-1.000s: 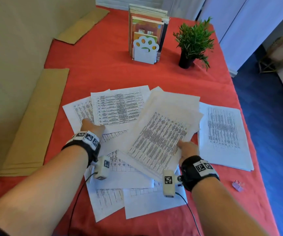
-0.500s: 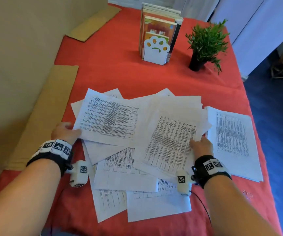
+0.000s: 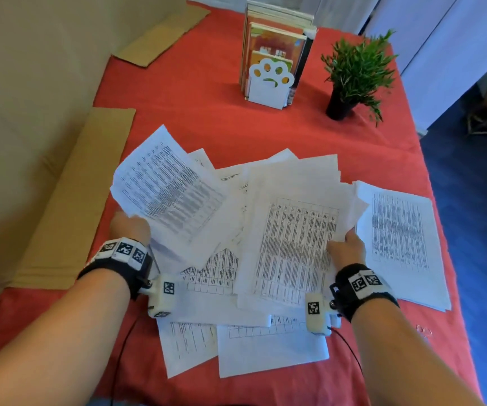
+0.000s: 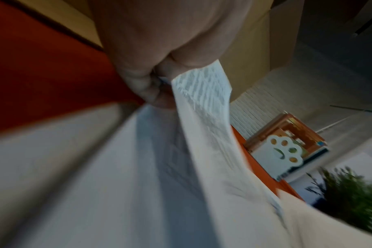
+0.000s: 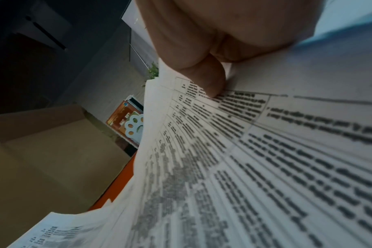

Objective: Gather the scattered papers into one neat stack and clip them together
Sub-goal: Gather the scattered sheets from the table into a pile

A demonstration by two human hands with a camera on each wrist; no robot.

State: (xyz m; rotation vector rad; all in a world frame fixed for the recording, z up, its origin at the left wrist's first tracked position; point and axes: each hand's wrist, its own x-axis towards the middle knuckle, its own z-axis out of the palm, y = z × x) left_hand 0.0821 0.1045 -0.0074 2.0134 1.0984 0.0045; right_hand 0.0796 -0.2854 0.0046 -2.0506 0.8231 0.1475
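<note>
Left grip: the left hand [image 3: 131,227] pinches the near corner of a white printed sheet [image 3: 166,189], fingers curled on its edge in the left wrist view [image 4: 151,80]; the sheet is raised and tilted off the pile.
Right grip: the right hand [image 3: 346,249] pinches the right edge of a white sheet with a printed table [image 3: 295,247], thumb [image 5: 206,78] pressed on its top face; fingers below are hidden.
Papers: the scattered white printed papers [image 3: 236,312] lie overlapped at mixed angles on the red tablecloth [image 3: 207,118], between the two hands and toward the near edge.
Separate stack: a squared stack of white printed pages [image 3: 400,244] lies just right of the right hand, touching the pile's edge.
Clip: a small object [image 3: 423,331] on the cloth near the right forearm; too blurred to identify.
Far end: a white paw-shaped bookend [image 3: 270,83] with upright books, a green potted plant [image 3: 353,74] beside it.
Left side: flat brown cardboard strips [image 3: 69,200].
</note>
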